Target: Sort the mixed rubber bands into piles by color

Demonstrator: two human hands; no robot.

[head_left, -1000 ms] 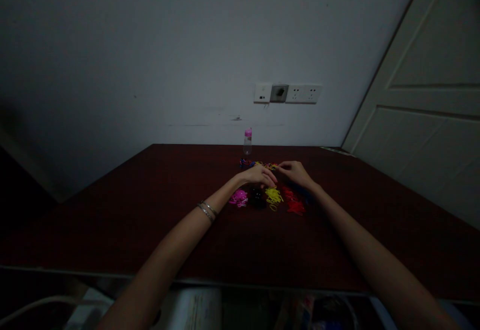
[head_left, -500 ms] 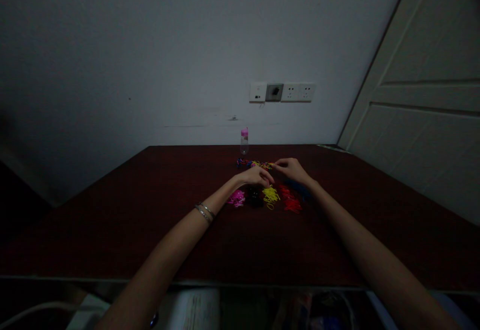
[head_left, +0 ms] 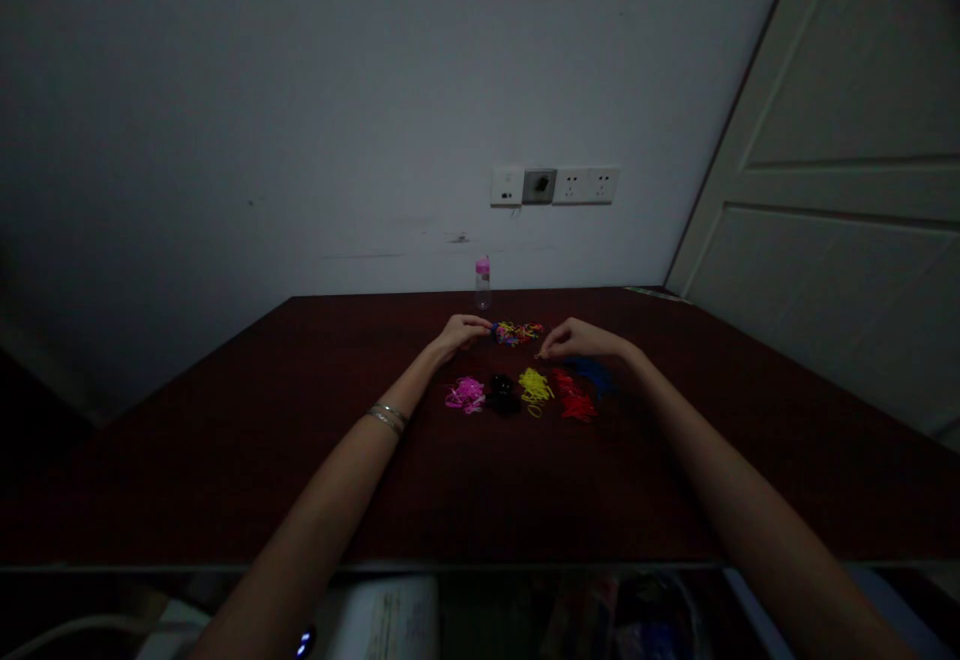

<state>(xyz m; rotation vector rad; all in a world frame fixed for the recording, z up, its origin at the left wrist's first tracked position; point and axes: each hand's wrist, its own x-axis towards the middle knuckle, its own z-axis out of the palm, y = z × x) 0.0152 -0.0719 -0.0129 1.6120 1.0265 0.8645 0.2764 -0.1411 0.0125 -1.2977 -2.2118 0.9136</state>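
A mixed pile of small coloured rubber bands point(head_left: 519, 333) lies toward the back of the dark red table. My left hand point(head_left: 459, 333), with bracelets on its wrist, is at the pile's left end, fingertips pinched against blue bands; what they grip is hidden. My right hand point(head_left: 576, 340) pinches a small yellowish rubber band just right of the pile. Nearer to me, sorted heaps lie in a row: pink bands point(head_left: 466, 395), black bands point(head_left: 503, 395), yellow bands point(head_left: 535, 388), red bands point(head_left: 574, 397) and blue bands point(head_left: 592, 375), these last partly behind my right wrist.
A clear bottle with a pink cap point(head_left: 482, 283) stands behind the mixed pile, near the wall. Sockets point(head_left: 555, 186) are on the wall, and a white door point(head_left: 840, 190) is at the right. Below the table's front edge point(head_left: 525, 567) are stored items, dimly lit.
My left hand has moved left and back, from above the yellow heap to the mixed pile's left end. My right hand has come slightly nearer, with a small band at its fingertips.
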